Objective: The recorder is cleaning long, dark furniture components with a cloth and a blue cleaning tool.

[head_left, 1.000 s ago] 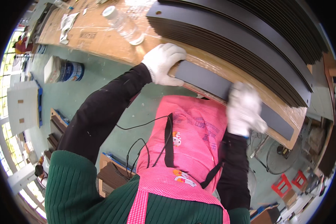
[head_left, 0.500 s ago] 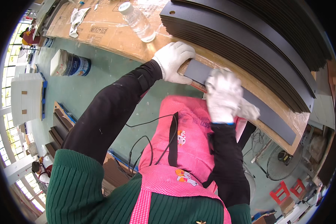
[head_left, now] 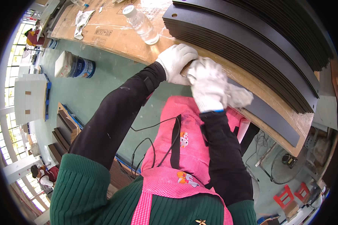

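A long, narrow dark grey panel lies along the near edge of the worktable. My left hand, in a white knit glove, is curled around the panel's left end. My right hand, gloved the same way, presses on the panel close beside the left hand. Bunched under it is a whitish cloth, whose loose end trails to the right over the panel. The right fingers are slightly blurred, and together with the cloth they cover the panel's left part.
Tall stacks of dark panels stand just behind the work. On the cardboard-covered table are a clear bottle and a white rag. A bucket sits on the floor at left; a fan and red stools are lower right.
My right hand has slid left along the panel with the cloth, up to my left hand. The left hand keeps its place at the panel's end.
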A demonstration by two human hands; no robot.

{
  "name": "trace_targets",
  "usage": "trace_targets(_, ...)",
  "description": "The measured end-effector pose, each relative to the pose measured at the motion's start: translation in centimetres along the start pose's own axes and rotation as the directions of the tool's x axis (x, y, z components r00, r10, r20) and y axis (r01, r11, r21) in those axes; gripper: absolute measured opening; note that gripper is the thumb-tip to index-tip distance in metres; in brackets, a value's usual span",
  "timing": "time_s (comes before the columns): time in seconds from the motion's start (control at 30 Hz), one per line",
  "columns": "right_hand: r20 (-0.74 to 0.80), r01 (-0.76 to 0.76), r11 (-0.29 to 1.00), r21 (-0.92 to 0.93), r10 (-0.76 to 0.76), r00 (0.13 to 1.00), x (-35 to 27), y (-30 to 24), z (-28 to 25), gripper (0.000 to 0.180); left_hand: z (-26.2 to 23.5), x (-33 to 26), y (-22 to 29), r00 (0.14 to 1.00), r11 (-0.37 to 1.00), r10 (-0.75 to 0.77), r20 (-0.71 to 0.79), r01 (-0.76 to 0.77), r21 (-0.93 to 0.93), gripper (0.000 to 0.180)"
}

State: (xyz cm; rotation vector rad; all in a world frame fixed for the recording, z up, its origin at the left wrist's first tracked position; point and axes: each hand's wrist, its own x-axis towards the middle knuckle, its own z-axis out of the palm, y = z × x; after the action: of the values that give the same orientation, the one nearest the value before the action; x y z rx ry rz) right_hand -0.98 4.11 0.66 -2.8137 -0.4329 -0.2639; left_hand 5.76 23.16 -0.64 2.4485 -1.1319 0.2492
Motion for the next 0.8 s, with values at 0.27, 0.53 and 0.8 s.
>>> trace_targets(0.27, -0.002, 0.093, 0.983, 0.158, -0.094, 0.996, -3.7, 3.2, -0.6, 0.04, -0.7, -1.3, 0.6, 0.999, 0.998, -0.049, 0.015, 0.05, -0.036, 0.074)
trace_targets(0.53, 0.041, 0.159, 0.985, 0.071, -0.162, 0.986, -1.0, -0.3, 0.2, 0.039, -0.1, 0.0, 0.2, 1.0, 1.0, 0.011, 0.016, -0.012, 0.028, 0.074)
trace_targets(0.8, 0.061, 0.143, 0.981, 0.128, -0.152, 0.987, -1.4, 2.2, 0.2, 0.03, -1.2, -0.1, 1.0, 1.0, 0.999, -0.006, 0.006, 0.006, 0.046, 0.073)
